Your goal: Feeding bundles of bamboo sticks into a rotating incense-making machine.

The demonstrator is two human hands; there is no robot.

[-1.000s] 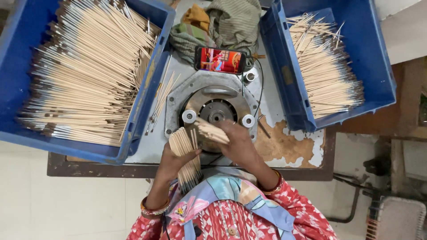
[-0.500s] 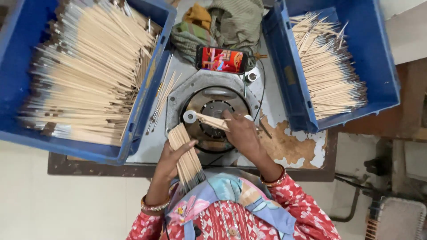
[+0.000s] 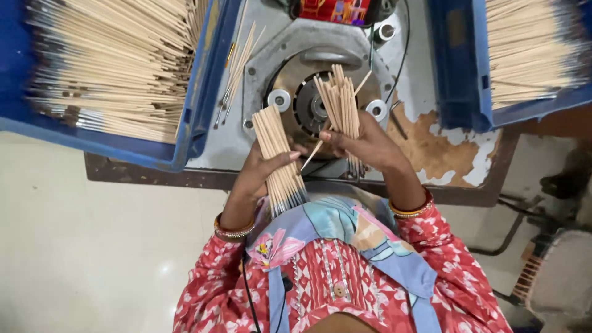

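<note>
Nearest the round grey machine [image 3: 317, 80] on the desk [image 3: 431, 132], on the wearer's side of it, both hands are closed around thin pale sticks. The left hand [image 3: 262, 172] wraps a tight bundle of sticks [image 3: 277, 157], its tips pointing up toward the machine and its lower ends hanging over the desk's near edge, seemingly kept as the reserve supply. The right hand [image 3: 370, 145] grips a smaller, looser fan of sticks [image 3: 342, 105] directly over the machine's dark central hub, with one stick angled out between the fingers, likely separated for single feeding. Left of the machine, a blue crate [image 3: 197, 117] holds a large heap of the same sticks within reach; a few loose ones lie between them. Right of the machine sits a second blue crate [image 3: 459, 86] with sticks laid crosswise.
</note>
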